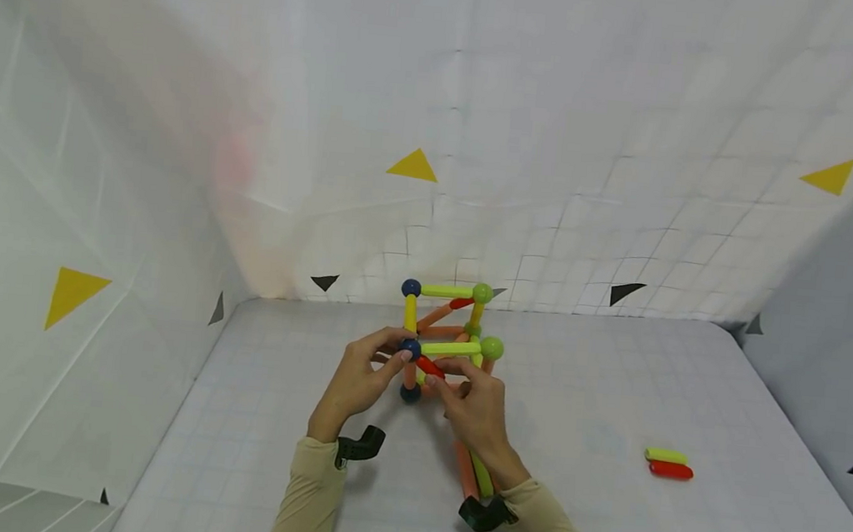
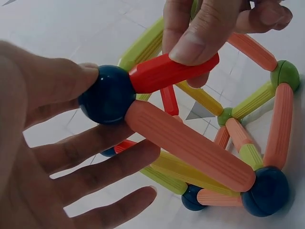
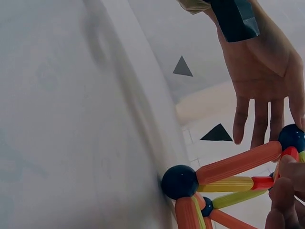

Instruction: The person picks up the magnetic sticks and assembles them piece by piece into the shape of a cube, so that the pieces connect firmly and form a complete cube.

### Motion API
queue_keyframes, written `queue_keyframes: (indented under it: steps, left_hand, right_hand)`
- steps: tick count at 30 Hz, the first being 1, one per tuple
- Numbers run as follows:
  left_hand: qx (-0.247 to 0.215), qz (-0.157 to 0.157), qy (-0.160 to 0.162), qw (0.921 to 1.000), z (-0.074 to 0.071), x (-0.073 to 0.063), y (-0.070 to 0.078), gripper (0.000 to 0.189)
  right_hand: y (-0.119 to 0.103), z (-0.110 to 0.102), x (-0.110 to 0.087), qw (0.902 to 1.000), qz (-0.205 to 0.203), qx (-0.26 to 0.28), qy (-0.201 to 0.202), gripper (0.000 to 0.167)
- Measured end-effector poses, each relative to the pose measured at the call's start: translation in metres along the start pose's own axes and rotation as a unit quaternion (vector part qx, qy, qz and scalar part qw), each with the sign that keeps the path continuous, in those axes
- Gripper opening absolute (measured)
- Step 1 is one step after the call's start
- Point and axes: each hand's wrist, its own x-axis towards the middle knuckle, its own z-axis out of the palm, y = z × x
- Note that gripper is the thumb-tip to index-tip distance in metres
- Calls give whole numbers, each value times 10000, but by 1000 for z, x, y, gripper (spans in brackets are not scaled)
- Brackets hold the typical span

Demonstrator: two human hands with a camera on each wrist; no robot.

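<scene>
A box-like frame of magnetic rods and balls stands on the table in the head view. My left hand [image 1: 357, 382] holds the dark blue ball [image 2: 107, 95] at its near upper left corner, thumb against the ball and fingers behind. A short red rod [image 2: 164, 74] has one end at that ball. My right hand [image 1: 477, 410] pinches the red rod between thumb and finger. An orange rod [image 2: 190, 143] runs from the held ball to a lower dark blue ball [image 2: 265, 191]. A yellow-green rod [image 1: 450, 348] links the held ball to a green ball [image 1: 492, 348].
A yellow-green rod [image 1: 666, 456] and a red rod [image 1: 671, 470] lie side by side on the table at the right. Orange rods [image 1: 466, 470] and a yellow-green rod [image 1: 481, 476] show beside my right forearm. A white wall [image 1: 585, 253] rises behind the frame.
</scene>
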Motion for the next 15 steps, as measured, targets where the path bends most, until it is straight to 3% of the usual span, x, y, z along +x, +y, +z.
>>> queue_keyframes:
  steps: [4, 7, 10, 12, 15]
  left_hand:
    - [18, 49, -29, 10000, 3, 0, 2, 32]
    - [-22, 72, -49, 10000, 6, 0, 1, 36]
    - [-93, 55, -67, 9999, 9, 1, -1, 40]
    - [-99, 13, -86, 9999, 11, 2, -2, 42]
    - [-79, -62, -70, 9999, 11, 2, -2, 43]
  right_hand:
    - [-3, -9, -2, 9997, -74, -221, 50, 28]
    - [-5, -21, -4, 9970, -218, -747, 49, 24]
    - [-9, -39, -7, 9876, 105, -1536, -303, 25]
    - [-10, -55, -11, 9711, 660, -2148, -806, 34]
    - [-9, -76, -16, 9285, 1425, -2973, -1707, 53]
